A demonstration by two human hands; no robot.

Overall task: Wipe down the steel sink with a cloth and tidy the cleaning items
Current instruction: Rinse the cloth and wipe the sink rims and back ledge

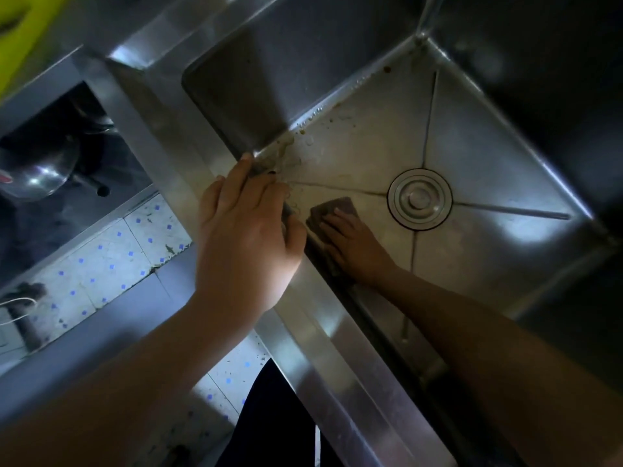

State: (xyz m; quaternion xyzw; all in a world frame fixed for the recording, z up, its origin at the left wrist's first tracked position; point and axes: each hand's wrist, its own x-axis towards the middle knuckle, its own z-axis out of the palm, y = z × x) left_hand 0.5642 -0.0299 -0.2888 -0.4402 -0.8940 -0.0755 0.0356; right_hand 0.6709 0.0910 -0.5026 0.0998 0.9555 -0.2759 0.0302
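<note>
The steel sink (488, 146) fills the upper right, its basin floor marked with brown specks and droplets near the left corner. A round drain cover (419, 198) sits in the middle of the floor. My right hand (354, 244) lies flat inside the basin, pressing a dark brownish cloth (332, 208) against the floor just left of the drain. My left hand (246, 237) rests on the sink's front rim (323, 318), fingers curled over the edge and closed on something dark and wiry, only partly visible.
Below the counter on the left an open shelf holds a shiny steel bowl (37, 170). White floor tiles with blue dots (101, 261) show beneath. A yellow-green object (23, 32) is at the top left corner. My dark trouser leg (273, 423) stands by the rim.
</note>
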